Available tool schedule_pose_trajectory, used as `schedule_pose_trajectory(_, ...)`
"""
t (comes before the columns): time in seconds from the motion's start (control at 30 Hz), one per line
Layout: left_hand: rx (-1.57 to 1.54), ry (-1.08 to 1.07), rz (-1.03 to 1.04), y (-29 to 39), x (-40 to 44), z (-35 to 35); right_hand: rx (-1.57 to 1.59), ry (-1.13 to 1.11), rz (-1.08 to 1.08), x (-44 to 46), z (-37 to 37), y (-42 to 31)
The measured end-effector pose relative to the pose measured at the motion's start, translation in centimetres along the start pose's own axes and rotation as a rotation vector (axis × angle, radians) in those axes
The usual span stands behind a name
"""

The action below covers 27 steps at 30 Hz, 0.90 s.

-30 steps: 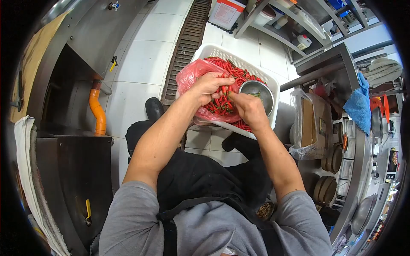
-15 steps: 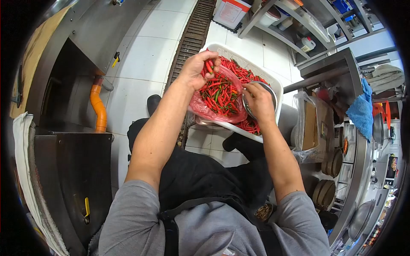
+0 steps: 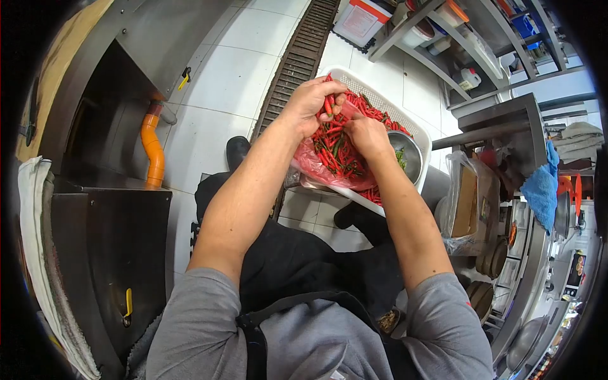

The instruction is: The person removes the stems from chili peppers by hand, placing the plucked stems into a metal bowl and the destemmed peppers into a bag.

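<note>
Several red chillies (image 3: 329, 103) are gripped in my left hand (image 3: 309, 104), its fingers curled round them. My right hand (image 3: 368, 135) is closed just to the right of it, fingertips pointing into the chillies; whatever they pinch is hidden. Below both hands lies a translucent red plastic bag (image 3: 308, 161) filled with red chillies (image 3: 339, 155), some with green stems. It rests on a white perforated basket (image 3: 424, 136) that holds more red chillies (image 3: 387, 116). Beside my right wrist, a metal bowl (image 3: 413, 158) sits in the basket with small green stems (image 3: 400, 158) inside.
A floor drain grate (image 3: 288, 66) runs past the basket's left side. Steel cabinets (image 3: 114, 247) and an orange pipe (image 3: 151, 149) stand at left. To the right are a plastic-wrapped cardboard box (image 3: 467, 202) and a steel shelf (image 3: 462, 47). A lidded white tub (image 3: 361, 22) stands beyond.
My right hand has moved left from the metal bowl to the chillies beside my left hand, uncovering the green stems in the bowl. My left hand still holds chillies. The view has shifted slightly.
</note>
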<state>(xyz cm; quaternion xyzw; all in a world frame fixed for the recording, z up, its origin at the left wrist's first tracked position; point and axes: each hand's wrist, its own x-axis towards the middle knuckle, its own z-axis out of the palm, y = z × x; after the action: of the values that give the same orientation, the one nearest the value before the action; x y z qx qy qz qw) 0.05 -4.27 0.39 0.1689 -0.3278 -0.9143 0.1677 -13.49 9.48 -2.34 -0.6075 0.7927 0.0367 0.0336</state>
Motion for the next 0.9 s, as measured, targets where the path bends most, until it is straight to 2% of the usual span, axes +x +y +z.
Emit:
schedule_pose_trajectory(0.03,0.000,0.001,0.002,0.1,0.1,-0.1,0.000,0.001,-0.002,-0.3,-0.2,0.3)
schedule_pose_trajectory(0.1,0.076,0.009,0.039,-0.3,0.2,-0.4,0.196,0.238,0.005,-1.3,-0.9,0.7)
schedule_pose_trajectory(0.13,0.076,0.004,0.037,-0.5,0.3,-0.4,0.194,0.239,0.010,-1.9,-1.3,0.6)
schedule_pose_trajectory(0.2,0.303,0.063,0.009,-1.0,0.5,-0.2,0.449,0.305,0.220,-3.3,-3.0,0.3)
schedule_pose_trajectory(0.23,0.386,0.027,-0.038,-1.0,0.4,-0.1,0.647,0.213,0.324,-4.0,-4.6,-0.3)
schedule_pose_trajectory(0.27,0.387,0.021,-0.035,-1.3,0.3,0.2,0.644,0.219,0.326,-4.4,-4.5,-0.2)
schedule_pose_trajectory(0.37,0.539,0.018,-0.116,-3.3,0.6,0.7,1.135,0.276,0.378,-5.7,-4.2,-0.3)
schedule_pose_trajectory(0.47,0.449,-0.041,-0.177,-3.9,0.0,1.8,1.162,0.197,0.388,-6.8,-3.5,-0.3)
schedule_pose_trajectory(0.6,0.330,-0.037,-0.149,-4.7,0.5,1.6,1.154,0.246,0.402,-7.3,-3.8,-1.1)
schedule_pose_trajectory(0.77,0.354,-0.044,-0.139,-4.5,0.2,1.9,1.206,0.295,0.426,-7.1,-3.3,-1.2)
schedule_pose_trajectory(0.9,0.405,-0.016,-0.168,-4.4,0.2,1.7,1.087,0.291,0.324,-7.1,-3.3,-1.5)
